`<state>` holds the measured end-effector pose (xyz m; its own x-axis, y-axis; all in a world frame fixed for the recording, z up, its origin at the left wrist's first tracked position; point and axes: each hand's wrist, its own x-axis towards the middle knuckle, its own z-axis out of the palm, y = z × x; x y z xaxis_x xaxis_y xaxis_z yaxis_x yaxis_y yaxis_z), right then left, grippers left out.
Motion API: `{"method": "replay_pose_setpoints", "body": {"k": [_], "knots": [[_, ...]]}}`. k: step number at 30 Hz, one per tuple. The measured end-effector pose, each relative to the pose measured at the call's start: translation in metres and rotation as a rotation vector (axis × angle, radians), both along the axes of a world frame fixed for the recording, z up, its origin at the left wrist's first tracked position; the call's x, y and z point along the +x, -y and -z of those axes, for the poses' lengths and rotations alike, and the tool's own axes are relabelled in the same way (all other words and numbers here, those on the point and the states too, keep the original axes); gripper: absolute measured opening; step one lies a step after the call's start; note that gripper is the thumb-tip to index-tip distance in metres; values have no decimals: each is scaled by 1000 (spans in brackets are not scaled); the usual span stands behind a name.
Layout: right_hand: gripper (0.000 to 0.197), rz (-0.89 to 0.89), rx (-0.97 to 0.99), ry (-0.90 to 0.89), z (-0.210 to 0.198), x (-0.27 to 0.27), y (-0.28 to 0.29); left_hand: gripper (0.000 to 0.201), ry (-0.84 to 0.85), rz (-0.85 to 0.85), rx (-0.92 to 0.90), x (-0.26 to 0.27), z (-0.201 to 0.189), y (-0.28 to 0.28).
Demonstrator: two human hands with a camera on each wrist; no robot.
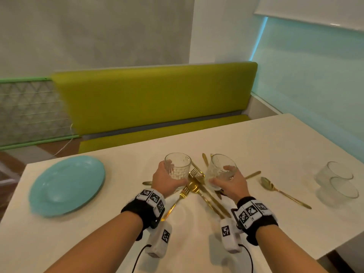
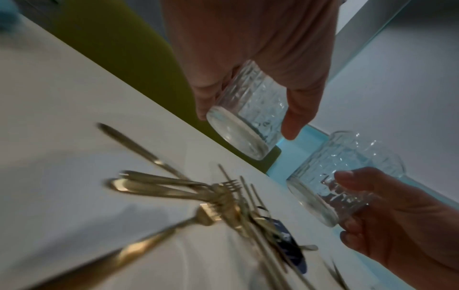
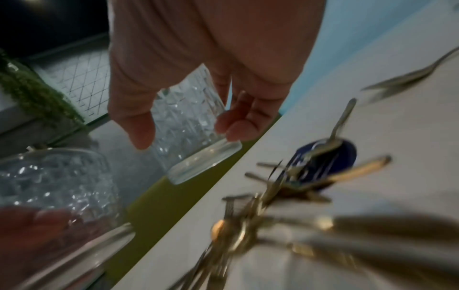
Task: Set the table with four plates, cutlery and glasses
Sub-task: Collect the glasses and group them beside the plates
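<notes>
My left hand [image 1: 169, 179] grips a clear cut-glass tumbler [image 1: 178, 166] upright around its side; the left wrist view shows its thick base [image 2: 238, 135] off the table. My right hand [image 1: 229, 182] holds a second tumbler [image 1: 219, 171], tilted a little, which appears in the right wrist view as the glass [image 3: 191, 127] between thumb and fingers. Both glasses hang just above a heap of gold forks, knives and spoons [image 1: 199, 187]. A teal plate [image 1: 67, 186] lies at the table's left end. Two more tumblers [image 1: 337, 181] stand at the right.
A single gold spoon [image 1: 283, 192] lies between the cutlery heap and the right-hand glasses. A dark blue object [image 3: 347, 151] sits under the cutlery. A yellow-green bench [image 1: 153, 99] runs along the white table's far edge [image 1: 197, 134], with a wire-mesh panel [image 1: 29, 111] to its left.
</notes>
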<state>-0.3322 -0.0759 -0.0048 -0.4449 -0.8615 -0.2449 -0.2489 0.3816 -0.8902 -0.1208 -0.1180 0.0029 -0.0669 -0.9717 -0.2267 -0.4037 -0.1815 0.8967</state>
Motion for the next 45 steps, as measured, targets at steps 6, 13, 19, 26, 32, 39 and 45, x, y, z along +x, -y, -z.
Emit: {"method": "replay_pose_setpoints", "body": {"k": [6, 13, 19, 26, 32, 39, 45], "knots": [[82, -202, 122, -4, 22, 127, -27, 79, 62, -110, 41, 118, 34, -40], [80, -388, 200, -108, 38, 237, -44, 99, 220, -267, 54, 232, 54, -80], [80, -485, 234, -152, 46, 294, -49, 94, 239, -331, 88, 289, 67, -96], [81, -509, 216, -175, 55, 334, -51, 89, 237, -324, 71, 315, 79, -104], [81, -526, 198, -193, 56, 355, -51, 88, 210, -342, 80, 326, 81, -102], [76, -528, 191, -178, 54, 372, -42, 81, 259, -350, 88, 341, 108, -80], [77, -521, 183, -136, 54, 386, -29, 60, 248, -373, 69, 345, 94, -71]]}}
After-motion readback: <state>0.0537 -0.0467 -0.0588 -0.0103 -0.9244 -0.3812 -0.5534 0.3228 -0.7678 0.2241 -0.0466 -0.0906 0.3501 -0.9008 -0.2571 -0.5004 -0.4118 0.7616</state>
